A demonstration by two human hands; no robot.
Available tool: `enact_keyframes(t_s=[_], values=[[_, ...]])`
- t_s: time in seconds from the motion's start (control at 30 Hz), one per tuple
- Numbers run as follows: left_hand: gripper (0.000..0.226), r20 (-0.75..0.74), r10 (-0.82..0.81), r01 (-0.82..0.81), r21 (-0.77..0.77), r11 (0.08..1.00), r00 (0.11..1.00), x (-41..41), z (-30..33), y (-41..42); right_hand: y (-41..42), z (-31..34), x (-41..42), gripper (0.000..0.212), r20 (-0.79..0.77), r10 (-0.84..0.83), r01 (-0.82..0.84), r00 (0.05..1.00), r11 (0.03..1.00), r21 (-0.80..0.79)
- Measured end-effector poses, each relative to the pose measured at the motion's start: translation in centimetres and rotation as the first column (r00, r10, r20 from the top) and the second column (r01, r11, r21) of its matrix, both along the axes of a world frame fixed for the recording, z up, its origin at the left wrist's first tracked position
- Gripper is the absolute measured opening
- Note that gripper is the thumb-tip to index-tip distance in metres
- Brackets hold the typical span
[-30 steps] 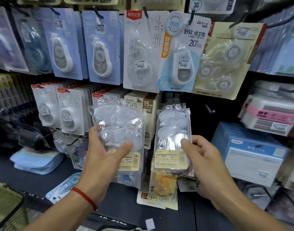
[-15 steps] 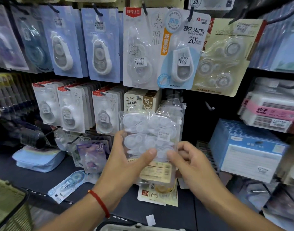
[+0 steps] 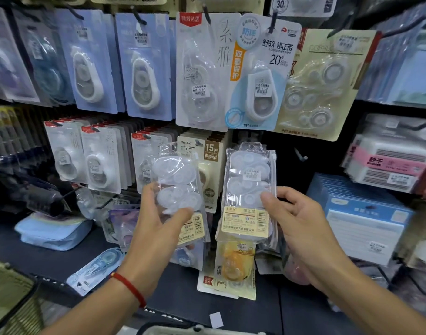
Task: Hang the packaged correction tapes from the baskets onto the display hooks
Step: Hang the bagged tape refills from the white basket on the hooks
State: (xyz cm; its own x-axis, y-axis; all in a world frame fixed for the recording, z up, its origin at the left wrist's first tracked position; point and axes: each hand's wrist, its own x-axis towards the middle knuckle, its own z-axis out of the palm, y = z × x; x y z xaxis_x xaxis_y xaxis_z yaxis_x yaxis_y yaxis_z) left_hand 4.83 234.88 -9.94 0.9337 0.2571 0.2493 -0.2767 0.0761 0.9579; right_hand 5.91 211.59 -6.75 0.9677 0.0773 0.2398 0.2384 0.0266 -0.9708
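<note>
Two hands are raised in front of a stationery display wall, each grasping a separate packet. The left hand [image 3: 158, 221], with a red cord bracelet [image 3: 128, 287] at the wrist, grips a clear plastic pouch of white correction tapes [image 3: 179, 189]; the thumb lies across the pouch front above its cream barcode label, and the fingers wrap behind it. This pouch leans slightly to the left. The right hand [image 3: 301, 228] pinches a second clear plastic pouch of white correction tapes [image 3: 249, 189] at its right edge, thumb in front, fingers behind. This pouch is held nearly upright, its punched hang tab at the top. The two pouches are near each other but apart, with a gap between them.

To the right of the second pouch, farther back, a bare metal display hook [image 3: 300, 154] projects from the dark panel. The upper row holds carded correction tapes: pale blue blister cards [image 3: 144, 66] to the left, a white and blue carded correction tape [image 3: 260, 76] at the centre, and a cream multi-tape card [image 3: 320, 85] to the right. A yellow packaged correction tape [image 3: 235, 267] hangs below the right pouch. A blue boxed stack [image 3: 359, 218] stands on the right. At the near left corner, part of a wire basket [image 3: 11, 301] enters the view.
</note>
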Motion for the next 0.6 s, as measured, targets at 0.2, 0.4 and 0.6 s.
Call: enact_keyframes(t_s=[0.2, 0.4, 0.6], values=[[0.039, -0.007, 0.032, -0.032, -0.055, 0.998, 0.999, 0.1, 0.1, 0.2, 0.2, 0.2, -0.5, 0.022, 0.036, 0.017, -0.019, 0.999, 0.999, 0.043], [0.044, -0.004, 0.05, -0.051, -0.041, 0.998, 0.999, 0.3, 0.0, 0.4, 0.0, 0.1, -0.2, 0.03, 0.048, -0.014, 0.017, 0.999, 0.999, -0.048], [0.059, 0.053, -0.003, -0.002, 0.101, 0.995, 0.999, 0.2, -0.4, 0.4, -0.8, -1.4, 0.9, 0.042, 0.235, -0.221, 0.322, 0.946, 0.687, -0.651]])
